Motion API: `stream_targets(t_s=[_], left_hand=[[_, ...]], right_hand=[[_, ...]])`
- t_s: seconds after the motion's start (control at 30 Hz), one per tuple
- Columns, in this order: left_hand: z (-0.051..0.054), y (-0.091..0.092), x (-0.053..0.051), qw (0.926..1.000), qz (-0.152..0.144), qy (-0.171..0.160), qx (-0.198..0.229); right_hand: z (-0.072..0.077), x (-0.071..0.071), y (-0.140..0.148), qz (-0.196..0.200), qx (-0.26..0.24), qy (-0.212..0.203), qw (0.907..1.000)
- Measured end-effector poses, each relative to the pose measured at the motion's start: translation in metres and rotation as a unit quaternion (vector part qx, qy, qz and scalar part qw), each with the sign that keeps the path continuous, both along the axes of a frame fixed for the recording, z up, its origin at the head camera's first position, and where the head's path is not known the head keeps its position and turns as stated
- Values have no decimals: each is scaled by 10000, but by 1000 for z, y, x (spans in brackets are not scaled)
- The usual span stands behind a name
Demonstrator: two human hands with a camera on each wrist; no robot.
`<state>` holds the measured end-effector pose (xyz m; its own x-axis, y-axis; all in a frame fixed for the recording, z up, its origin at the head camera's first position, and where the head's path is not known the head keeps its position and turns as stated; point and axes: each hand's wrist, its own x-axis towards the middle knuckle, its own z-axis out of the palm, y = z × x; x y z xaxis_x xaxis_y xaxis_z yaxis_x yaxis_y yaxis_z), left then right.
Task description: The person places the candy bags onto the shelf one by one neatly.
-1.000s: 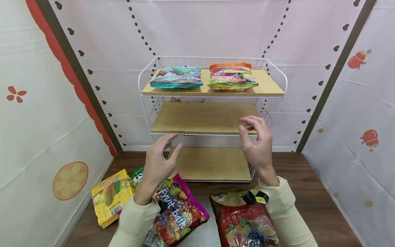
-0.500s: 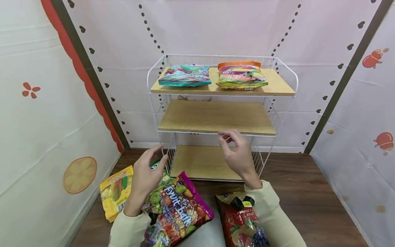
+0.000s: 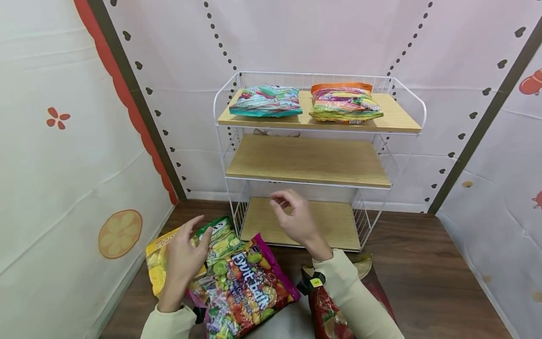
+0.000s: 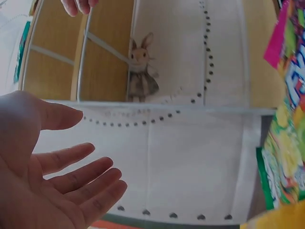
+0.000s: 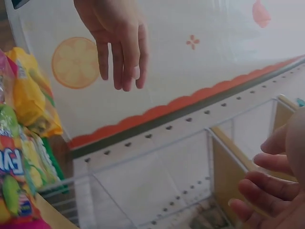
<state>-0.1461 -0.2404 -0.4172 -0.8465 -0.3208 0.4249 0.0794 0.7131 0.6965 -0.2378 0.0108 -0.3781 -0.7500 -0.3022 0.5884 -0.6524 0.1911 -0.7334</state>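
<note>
My left hand (image 3: 185, 256) hovers above the yellow candy bag (image 3: 158, 269) at the left, holding nothing; its fingers are apart and loosely bent in the left wrist view. My right hand (image 3: 295, 217) is in the air before the lowest shelf, fingers loosely curved and holding nothing. Between the hands lies the Fruit balk candy bag (image 3: 250, 282), with a green-edged candy bag (image 3: 222, 240) behind it. Under my right forearm is the red mixed fruit candy bag (image 3: 328, 313), partly hidden by the sleeve.
A white wire rack with three wooden shelves stands at the back. Its top shelf (image 3: 306, 113) bears a teal candy bag (image 3: 267, 101) and an orange-topped candy bag (image 3: 345, 103). Printed cloth walls (image 3: 84, 155) enclose the dark wooden table (image 3: 427, 268) on the sides and back.
Both hands have moved left and down in the head view, the right one farther, away from the middle shelf. The view has turned left, so the rack appears farther right. The bags stay put.
</note>
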Motion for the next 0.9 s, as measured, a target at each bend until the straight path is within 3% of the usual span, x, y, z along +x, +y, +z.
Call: stream_targets(t_s=[0.27, 0.53, 0.9], left_hand=[[-13, -19, 10, 9989, 380, -187, 224], [-22, -37, 21, 9963, 654, -439, 331], [-41, -64, 34, 9823, 1146, -1404, 479]], right_hand=[[-21, 0, -25, 197, 292, -288, 9990], [-49, -6, -48, 565, 809, -917, 9909], [-76, 6, -86, 1178, 1235, -1807, 9686]])
